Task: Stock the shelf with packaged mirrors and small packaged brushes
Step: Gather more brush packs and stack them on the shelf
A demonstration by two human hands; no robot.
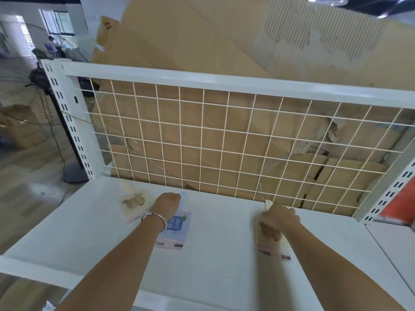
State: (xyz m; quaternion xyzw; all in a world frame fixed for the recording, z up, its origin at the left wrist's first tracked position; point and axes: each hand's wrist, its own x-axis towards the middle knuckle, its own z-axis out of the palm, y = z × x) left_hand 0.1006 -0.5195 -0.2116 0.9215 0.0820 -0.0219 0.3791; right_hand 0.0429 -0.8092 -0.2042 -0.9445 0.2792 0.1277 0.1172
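Barely begun, I'd judge: one beige package [131, 204] lies near the shelf's [224, 277] back-left corner. My left hand's [167, 204] fingers curl round a pink package [176, 230] by the back edge, and my right hand's [280, 217] grip a second beige package [272, 243] further right.

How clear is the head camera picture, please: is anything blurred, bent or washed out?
Head view: soft throughout, so the print on the blue package in the left hand and the beige package in the right hand is unreadable; the wide lens splays the wire grid; the white shelf board looks washed out; ceiling lights at top right smear into streaks.
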